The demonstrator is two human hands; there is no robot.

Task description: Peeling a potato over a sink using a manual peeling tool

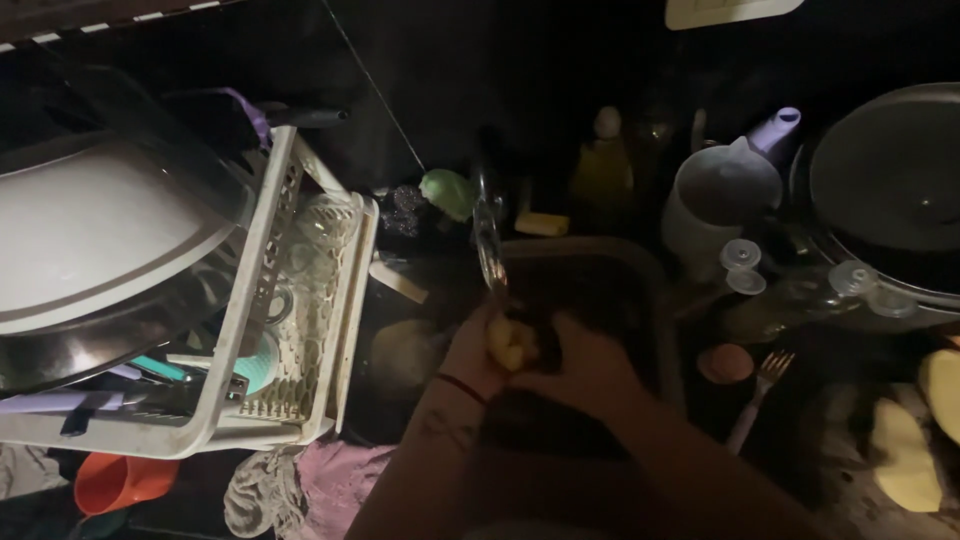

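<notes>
Over a dark sink [600, 262], my left hand [472, 352] and my right hand [585, 365] meet around a small yellow lump [508, 345], probably a peeled potato. Both hands grip it, the left from the left side, the right from the right. A red thread circles my left wrist. A metal tap [489, 240] curves down just above the yellow piece. The scene is very dim, and whether water runs cannot be told.
A white dish rack [290, 300] with a large white plate [90, 240] and a glass stands left. A grey jug [715, 205], a dark pan [890, 190], a fork [762, 385], small lids and pale peeled pieces [905, 455] lie right. A soap bottle [603, 165] stands behind the sink.
</notes>
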